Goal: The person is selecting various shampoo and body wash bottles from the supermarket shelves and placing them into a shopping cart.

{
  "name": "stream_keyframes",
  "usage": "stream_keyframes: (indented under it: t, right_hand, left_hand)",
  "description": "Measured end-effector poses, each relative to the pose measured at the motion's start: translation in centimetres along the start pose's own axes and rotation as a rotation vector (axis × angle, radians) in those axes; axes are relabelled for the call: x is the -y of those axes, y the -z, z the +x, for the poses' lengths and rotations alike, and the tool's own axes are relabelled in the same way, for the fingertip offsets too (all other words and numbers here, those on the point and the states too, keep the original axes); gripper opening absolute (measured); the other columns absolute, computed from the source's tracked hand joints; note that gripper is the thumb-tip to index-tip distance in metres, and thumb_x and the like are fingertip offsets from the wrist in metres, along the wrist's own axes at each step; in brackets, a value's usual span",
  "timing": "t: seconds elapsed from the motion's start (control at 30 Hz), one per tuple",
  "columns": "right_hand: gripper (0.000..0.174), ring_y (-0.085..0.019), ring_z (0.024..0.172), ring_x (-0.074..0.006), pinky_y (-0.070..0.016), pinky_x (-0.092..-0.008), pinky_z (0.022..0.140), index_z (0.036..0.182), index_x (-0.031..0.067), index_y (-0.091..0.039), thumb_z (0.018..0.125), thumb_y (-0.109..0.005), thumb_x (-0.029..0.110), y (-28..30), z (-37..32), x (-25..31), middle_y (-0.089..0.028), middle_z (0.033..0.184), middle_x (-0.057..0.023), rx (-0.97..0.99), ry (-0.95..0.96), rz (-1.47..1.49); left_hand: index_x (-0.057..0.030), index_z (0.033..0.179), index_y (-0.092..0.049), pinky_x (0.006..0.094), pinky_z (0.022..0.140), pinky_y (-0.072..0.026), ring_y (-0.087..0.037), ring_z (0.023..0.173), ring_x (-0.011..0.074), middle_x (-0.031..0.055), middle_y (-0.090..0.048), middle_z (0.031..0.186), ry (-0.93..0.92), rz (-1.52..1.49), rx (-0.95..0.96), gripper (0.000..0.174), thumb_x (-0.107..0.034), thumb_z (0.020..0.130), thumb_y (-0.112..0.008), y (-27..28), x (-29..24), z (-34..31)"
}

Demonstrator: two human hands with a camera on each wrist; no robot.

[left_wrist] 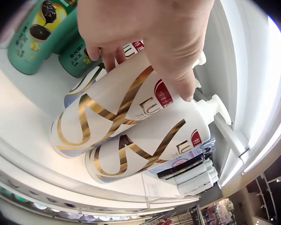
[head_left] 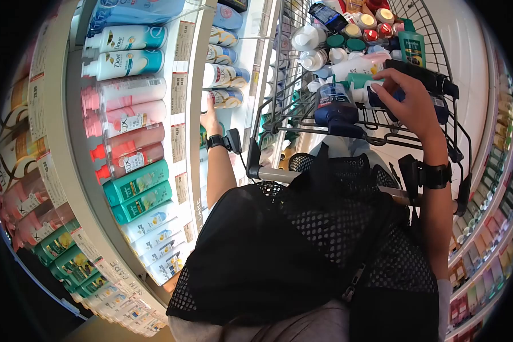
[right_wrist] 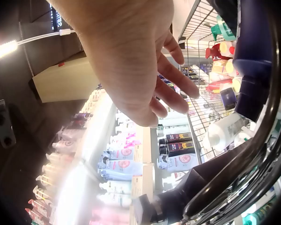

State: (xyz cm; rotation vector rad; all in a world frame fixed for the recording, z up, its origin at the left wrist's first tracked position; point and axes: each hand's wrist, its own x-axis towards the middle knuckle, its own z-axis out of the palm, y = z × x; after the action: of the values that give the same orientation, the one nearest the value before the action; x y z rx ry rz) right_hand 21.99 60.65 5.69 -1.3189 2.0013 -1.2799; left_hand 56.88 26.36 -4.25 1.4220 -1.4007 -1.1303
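Observation:
In the left wrist view my left hand (left_wrist: 145,33) grips a white pump bottle (left_wrist: 103,110) with gold ribbon print and a red label, thumb on one side and fingers on the other. A matching pump bottle (left_wrist: 154,145) stands right beside it, and green bottles (left_wrist: 30,42) are behind. From the head view the left hand (head_left: 210,121) reaches into the shelf. My right hand (head_left: 409,105) hovers at the shopping cart's near end, fingers loosely bent and holding nothing. Close to it in the cart are a dark navy bottle (head_left: 336,108) and a white-and-pink bottle (head_left: 362,66).
The cart basket (head_left: 439,34) holds many bottles and jars, including a green bottle (head_left: 411,48). Its handle (head_left: 276,175) crosses before my body, partly behind a black mesh bag (head_left: 268,251). Shelves of pump bottles (head_left: 134,65) line the left; more stocked shelves (head_left: 484,228) curve along the right.

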Motion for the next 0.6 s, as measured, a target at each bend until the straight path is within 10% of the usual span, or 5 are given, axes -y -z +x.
stream_keyframes:
  t: [0.23,0.6]
  right_hand:
    - [0.016,-0.051,0.053,-0.0133,-0.0400,-0.0252,0.051,0.089,0.0072,-0.059,0.080,-0.060,0.021,0.2,-0.2,-0.1,-0.054,0.061,-0.0033,-0.038,0.052,-0.030]
    - [0.019,-0.050,0.053,-0.0169,-0.0385,-0.0283,0.050,0.088,0.0087,-0.059,0.081,-0.058,0.025,-0.2,-0.3,-1.3,-0.054,0.060,-0.0044,-0.063,0.085,-0.080]
  left_hand:
    - [0.0026,0.130,-0.001,0.0339,0.101,-0.0273,-0.036,0.118,0.0230,0.0168,-0.030,0.130,0.002,0.282,0.002,0.112,-0.028,0.059,-0.082,-0.2,3.0,0.9]
    - [-0.0030,0.128,-0.014,0.0318,0.093,-0.0376,-0.047,0.108,0.0202,0.0129,-0.046,0.121,0.074,0.201,-0.002,0.086,-0.015,0.068,-0.075,-3.1,1.9,0.8]
